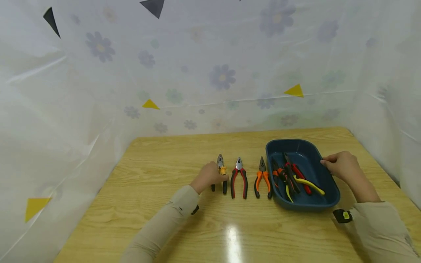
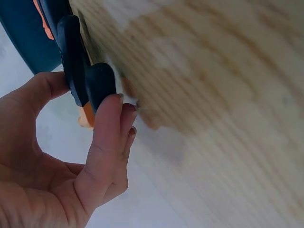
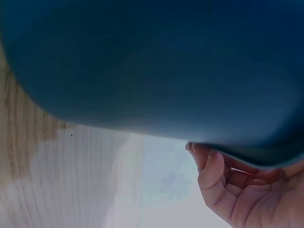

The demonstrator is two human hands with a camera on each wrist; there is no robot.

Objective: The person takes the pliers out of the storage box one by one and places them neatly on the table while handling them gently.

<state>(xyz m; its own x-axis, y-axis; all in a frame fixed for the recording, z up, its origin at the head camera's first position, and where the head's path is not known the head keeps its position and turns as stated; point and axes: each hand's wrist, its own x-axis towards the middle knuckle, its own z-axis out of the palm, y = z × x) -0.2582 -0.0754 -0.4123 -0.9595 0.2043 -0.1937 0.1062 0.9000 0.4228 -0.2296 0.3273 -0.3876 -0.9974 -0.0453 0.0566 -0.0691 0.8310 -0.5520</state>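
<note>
My left hand (image 1: 210,176) pinches a pair of combination pliers (image 1: 220,160) by its yellow-and-black handles, thumb on one side and fingers on the other. Up close in the left wrist view, the dark handle ends (image 2: 73,57) stick out past the fingertips. To its right lie red-and-black pliers (image 1: 239,164), then orange-and-black long-nose pliers (image 1: 262,166), jaws pointing away from me. My right hand (image 1: 343,166) grips the right rim of a dark blue plastic basin (image 1: 304,146). Several pliers with red, orange and yellow handles (image 1: 309,184) lie jumbled inside it.
Everything stands on a wood-grain table (image 1: 158,164). Behind it and along both sides hangs a pale plastic sheet (image 1: 197,65) printed with flowers and triangles. The basin takes up the table's right part, close beside the orange-handled pliers.
</note>
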